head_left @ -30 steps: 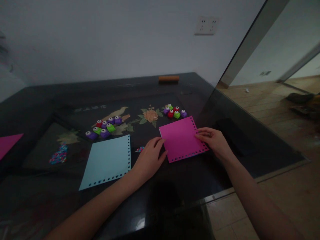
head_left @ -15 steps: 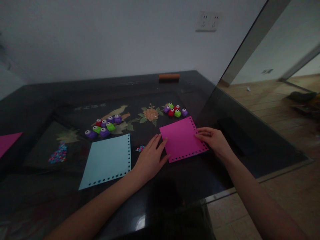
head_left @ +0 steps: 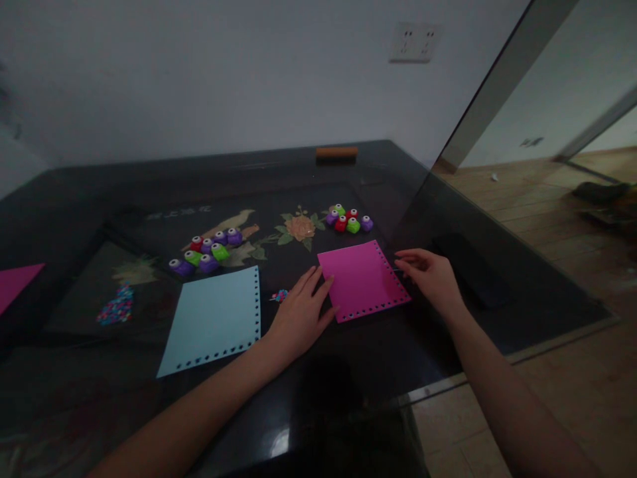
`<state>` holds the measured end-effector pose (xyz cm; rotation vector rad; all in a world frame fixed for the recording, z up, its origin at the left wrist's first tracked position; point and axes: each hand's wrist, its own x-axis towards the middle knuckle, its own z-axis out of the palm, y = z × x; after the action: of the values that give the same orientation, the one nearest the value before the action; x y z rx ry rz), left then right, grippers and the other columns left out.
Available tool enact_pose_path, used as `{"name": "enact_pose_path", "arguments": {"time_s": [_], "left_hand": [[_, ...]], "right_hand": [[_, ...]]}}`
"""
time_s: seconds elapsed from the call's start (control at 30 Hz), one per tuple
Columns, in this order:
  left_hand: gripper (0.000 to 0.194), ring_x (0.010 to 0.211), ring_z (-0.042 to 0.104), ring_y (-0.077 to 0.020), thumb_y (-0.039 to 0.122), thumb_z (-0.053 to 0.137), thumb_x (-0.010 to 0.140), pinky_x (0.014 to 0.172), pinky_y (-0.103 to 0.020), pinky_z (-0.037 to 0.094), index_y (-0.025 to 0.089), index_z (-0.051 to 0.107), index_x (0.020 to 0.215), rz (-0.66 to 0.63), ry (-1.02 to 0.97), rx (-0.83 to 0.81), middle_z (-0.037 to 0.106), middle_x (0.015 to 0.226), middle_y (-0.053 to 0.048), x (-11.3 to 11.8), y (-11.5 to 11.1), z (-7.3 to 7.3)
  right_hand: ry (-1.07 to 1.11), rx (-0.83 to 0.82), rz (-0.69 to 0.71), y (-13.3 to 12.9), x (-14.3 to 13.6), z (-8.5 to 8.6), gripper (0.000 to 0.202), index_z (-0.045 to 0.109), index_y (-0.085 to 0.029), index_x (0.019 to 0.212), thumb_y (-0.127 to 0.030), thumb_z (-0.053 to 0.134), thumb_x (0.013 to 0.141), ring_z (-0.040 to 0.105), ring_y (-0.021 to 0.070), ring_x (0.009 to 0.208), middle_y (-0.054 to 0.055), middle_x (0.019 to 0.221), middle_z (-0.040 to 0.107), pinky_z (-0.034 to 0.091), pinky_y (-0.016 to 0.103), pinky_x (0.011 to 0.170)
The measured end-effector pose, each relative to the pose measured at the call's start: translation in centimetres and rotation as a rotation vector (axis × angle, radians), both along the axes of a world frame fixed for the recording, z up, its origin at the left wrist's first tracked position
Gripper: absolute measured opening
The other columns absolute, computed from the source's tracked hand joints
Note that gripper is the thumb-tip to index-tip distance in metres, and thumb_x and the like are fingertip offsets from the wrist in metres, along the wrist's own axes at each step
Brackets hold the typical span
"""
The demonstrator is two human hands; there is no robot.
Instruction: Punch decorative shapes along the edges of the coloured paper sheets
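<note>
A pink sheet (head_left: 365,280) lies on the dark glossy table, with small holes along its right and near edges. My left hand (head_left: 300,312) is open, fingers spread, its fingertips resting on the sheet's left edge. Just off the right edge, my right hand (head_left: 428,275) pinches a thin light-coloured stick or needle (head_left: 397,269) that points towards the holes; its far end is too small to tell. A light blue sheet (head_left: 216,318), holed along its right and near edges, lies left of my left hand. Between them is a little pile of coloured bits (head_left: 280,296).
Two groups of eyed toy pieces, one at left (head_left: 208,253) and one behind the pink sheet (head_left: 348,220). Coloured bits (head_left: 117,307) and another pink sheet (head_left: 17,282) lie far left. A brown roll (head_left: 337,153) sits by the wall; a black object (head_left: 470,272) lies right.
My right hand has come off the pink sheet and moved slightly right, with the thin stick now showing at its fingertips. The sheet's far right corner has dropped a little. My left hand stays in place.
</note>
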<state>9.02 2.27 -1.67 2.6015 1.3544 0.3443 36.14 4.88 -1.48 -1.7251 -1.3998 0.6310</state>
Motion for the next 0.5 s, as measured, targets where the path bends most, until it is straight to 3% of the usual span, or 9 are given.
{"name": "enact_pose_path", "arguments": {"time_s": [0.1, 0.5], "left_hand": [[0.051, 0.137, 0.027, -0.0281, 0.033, 0.053, 0.088, 0.109, -0.043, 0.032, 0.013, 0.044, 0.134, 0.007, 0.001, -0.008, 0.037, 0.145, -0.017, 0.03, 0.01, 0.04], [0.049, 0.136, 0.029, -0.0285, 0.033, 0.052, 0.088, 0.108, -0.044, 0.033, 0.012, 0.045, 0.132, 0.007, -0.006, -0.008, 0.038, 0.144, -0.018, 0.03, 0.1, 0.07]], "right_hand": [[-0.131, 0.03, 0.018, 0.13, 0.0, -0.18, 0.022, 0.071, -0.016, 0.088, -0.026, 0.067, 0.069, 0.061, 0.0184, 0.066, 0.006, 0.075, 0.069, 0.047, 0.032, 0.063], [-0.13, 0.028, 0.065, 0.08, -0.2, -0.33, 0.021, 0.071, -0.016, 0.088, -0.024, 0.066, 0.07, 0.064, 0.0201, 0.072, 0.007, 0.08, 0.071, 0.049, 0.034, 0.067]]}}
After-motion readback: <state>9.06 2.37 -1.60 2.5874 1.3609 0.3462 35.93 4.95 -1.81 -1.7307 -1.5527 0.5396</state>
